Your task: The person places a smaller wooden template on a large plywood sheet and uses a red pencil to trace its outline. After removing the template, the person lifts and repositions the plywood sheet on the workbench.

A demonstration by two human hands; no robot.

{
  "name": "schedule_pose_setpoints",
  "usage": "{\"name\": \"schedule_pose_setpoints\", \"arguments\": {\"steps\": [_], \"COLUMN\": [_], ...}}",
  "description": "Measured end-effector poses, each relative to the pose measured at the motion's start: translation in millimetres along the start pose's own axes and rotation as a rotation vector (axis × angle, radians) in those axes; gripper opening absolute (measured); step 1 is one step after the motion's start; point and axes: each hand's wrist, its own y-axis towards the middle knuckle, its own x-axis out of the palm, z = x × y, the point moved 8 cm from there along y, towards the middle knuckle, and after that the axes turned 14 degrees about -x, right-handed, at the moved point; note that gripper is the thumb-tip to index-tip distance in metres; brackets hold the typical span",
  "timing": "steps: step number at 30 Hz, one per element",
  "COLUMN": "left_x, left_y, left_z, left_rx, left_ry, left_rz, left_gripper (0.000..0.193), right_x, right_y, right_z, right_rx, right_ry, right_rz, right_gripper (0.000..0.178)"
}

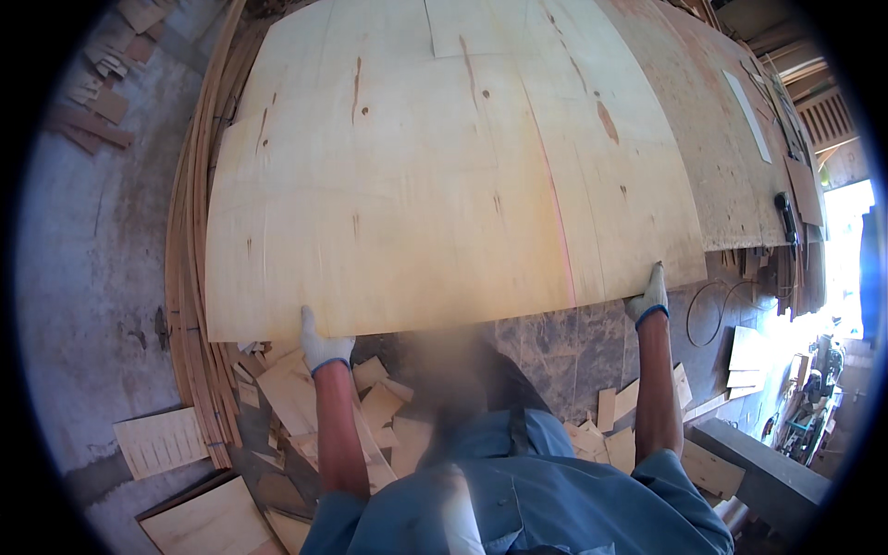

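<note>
A large pale plywood sheet (416, 199) with knots, brown streaks and a pink line fills the middle of the view. At its near edge, toward the left corner, my left hand (324, 342) in a white glove with a blue cuff grips it, thumb on top. My right hand (649, 294), gloved the same way, clasps the near edge close to the right corner. The fingers of both hands are hidden beneath the sheet. A blurred patch covers part of the near edge between them.
Long thin wood strips (181, 231) run along the left side. Another brown board surface (731, 185) extends to the right, with a dark-handled tool (785, 218) near its edge. Plywood offcuts (296, 393) litter the floor by my legs. A grey beam (760, 470) lies at lower right.
</note>
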Motion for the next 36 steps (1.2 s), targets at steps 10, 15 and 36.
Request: {"name": "schedule_pose_setpoints", "arguments": {"steps": [10,15,36], "left_x": [1.9,5.6,-72.8], "left_y": [9.9,6.0,-40.5], "left_z": [-0.6,-3.0,-53.6], "left_rx": [0.004,0.070,-0.023], "left_ry": [0.055,0.083,0.057], "left_rz": [-0.038,-0.027,0.009], "left_gripper": [0.050,0.050,0.049], "right_x": [1.9,6.6,-88.5], "right_y": [12.9,4.9,-32.4], "right_z": [-3.0,-1.7,-23.9], "right_rx": [-0.029,-0.138,-0.038], "right_ry": [-0.022,-0.025,-0.425], "right_rz": [0.040,-0.024,-0.059], "right_gripper": [0.050,0.055,0.042]}}
